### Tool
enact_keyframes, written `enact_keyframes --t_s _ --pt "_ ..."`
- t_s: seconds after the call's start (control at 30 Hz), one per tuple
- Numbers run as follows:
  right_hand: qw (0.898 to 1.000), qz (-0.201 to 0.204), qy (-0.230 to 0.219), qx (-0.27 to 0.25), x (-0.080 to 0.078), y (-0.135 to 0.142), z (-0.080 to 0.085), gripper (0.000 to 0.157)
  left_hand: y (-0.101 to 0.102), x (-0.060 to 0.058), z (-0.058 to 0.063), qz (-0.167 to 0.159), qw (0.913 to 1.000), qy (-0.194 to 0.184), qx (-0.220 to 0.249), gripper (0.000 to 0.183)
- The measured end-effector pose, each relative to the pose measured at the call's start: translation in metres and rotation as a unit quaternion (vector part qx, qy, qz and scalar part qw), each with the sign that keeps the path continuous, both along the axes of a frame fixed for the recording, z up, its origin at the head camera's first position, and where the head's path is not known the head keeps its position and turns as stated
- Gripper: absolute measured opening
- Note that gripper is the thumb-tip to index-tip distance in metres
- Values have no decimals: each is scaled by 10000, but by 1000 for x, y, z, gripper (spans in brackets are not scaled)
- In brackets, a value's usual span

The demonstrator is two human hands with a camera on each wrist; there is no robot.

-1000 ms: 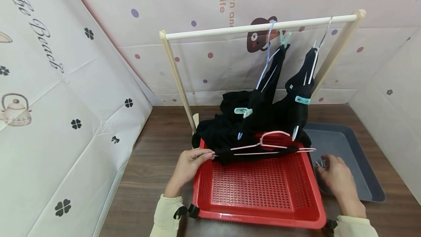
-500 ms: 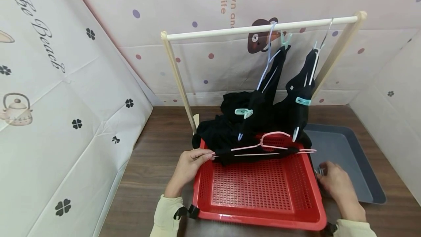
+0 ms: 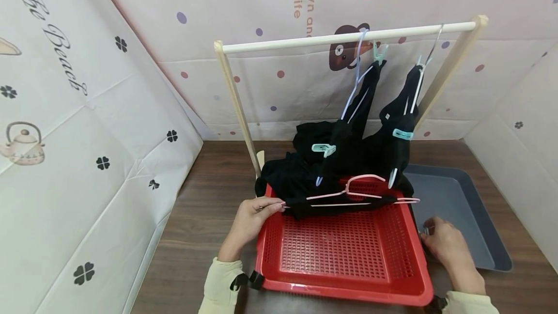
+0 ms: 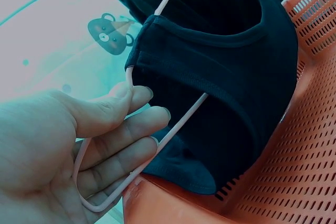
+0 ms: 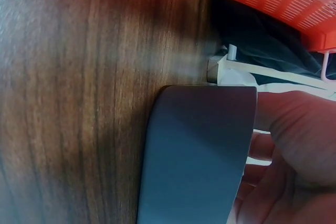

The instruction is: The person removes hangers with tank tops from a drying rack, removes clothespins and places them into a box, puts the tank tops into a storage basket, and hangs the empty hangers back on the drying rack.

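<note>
My left hand (image 3: 248,219) pinches the left end of a pink clothes hanger (image 3: 366,176). In the left wrist view the hanger (image 4: 181,123) runs through a black sleeveless top (image 4: 205,69), thumb and fingers closing on its end bend. The top lies across the back of a red basket (image 3: 348,290). My right hand (image 3: 449,243) is at the left side of a grey tray (image 3: 453,197), fingers curled; a small pale clip (image 3: 426,230) shows between thumb and index finger. In the right wrist view the tray wall (image 5: 199,150) partly hides those fingers.
A rack with a white rail (image 3: 283,44) stands behind the basket. From it hang black clothes (image 3: 388,134) on a blue hanger (image 3: 358,62) and a white hanger (image 3: 416,91), with mint clothespins (image 3: 324,149) attached. Patterned sheets (image 3: 218,8) enclose the wooden table (image 3: 183,236).
My right hand has shifted slightly down along the tray's left side, and less of the small clip shows between its fingers. My left hand keeps its grip on the pink hanger.
</note>
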State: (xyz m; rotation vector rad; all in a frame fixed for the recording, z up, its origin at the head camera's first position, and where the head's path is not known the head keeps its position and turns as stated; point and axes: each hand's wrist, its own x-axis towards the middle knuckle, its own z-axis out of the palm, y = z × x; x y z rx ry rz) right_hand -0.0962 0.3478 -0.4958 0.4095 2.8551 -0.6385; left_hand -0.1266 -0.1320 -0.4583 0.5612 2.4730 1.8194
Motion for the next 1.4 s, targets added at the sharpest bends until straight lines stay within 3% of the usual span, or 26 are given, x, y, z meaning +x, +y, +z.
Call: enact_keyframes --t_s 0.27,0.63,0.8,1.07,1.4 --pt "9999 56 137 17 2 1 7 43 1 0 0 9 10000 5 8 16" --pt "9949 -353 933 171 3 -6 34 48 1 0 1 21 10000 -11 4 16" --pt "9906 -310 1316 220 5 -6 49 46 1 -1 1 30 10000 -22 -6 16" --pt "9699 -120 2414 310 10 -15 74 31 0 -1 0 -17 10000 44 52 16" --pt "9397 72 3417 121 12 -35 96 24 0 0 0 -24 9999 68 82 15"
